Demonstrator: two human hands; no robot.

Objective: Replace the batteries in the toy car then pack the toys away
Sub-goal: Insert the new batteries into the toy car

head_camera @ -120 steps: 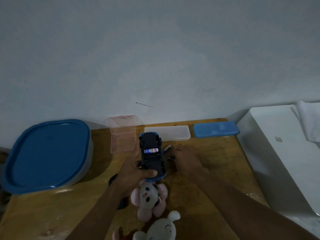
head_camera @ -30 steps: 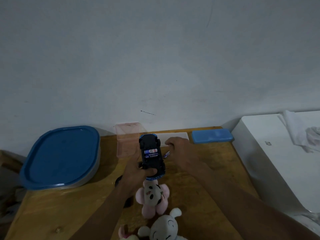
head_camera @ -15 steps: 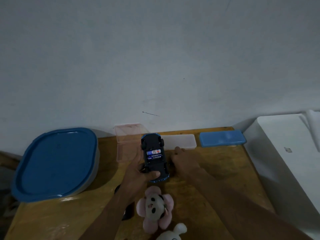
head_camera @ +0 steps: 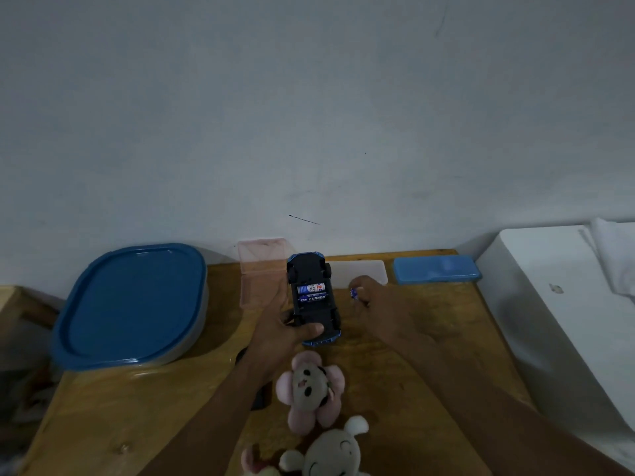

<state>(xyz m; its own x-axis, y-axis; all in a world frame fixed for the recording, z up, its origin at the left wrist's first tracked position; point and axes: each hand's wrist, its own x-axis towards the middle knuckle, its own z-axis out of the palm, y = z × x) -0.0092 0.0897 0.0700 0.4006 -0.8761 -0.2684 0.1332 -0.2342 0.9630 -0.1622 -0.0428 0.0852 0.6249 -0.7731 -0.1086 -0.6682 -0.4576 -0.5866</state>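
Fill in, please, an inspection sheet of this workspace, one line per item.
Surface: wooden table, lit dimly.
Job's things: toy car belly up, two batteries in its open bay; pink plush and white plush lying nearer the person.
Clutter: blue-lidded tub at left; pink box, clear box, blue case along the wall; dark thing half hidden under the left forearm.
Hands: left hand grips the car; right hand pinches a small blue item, likely a battery.
Cables: nothing seen.
Surroundings: grey wall; white cabinet at right, cloth on it.
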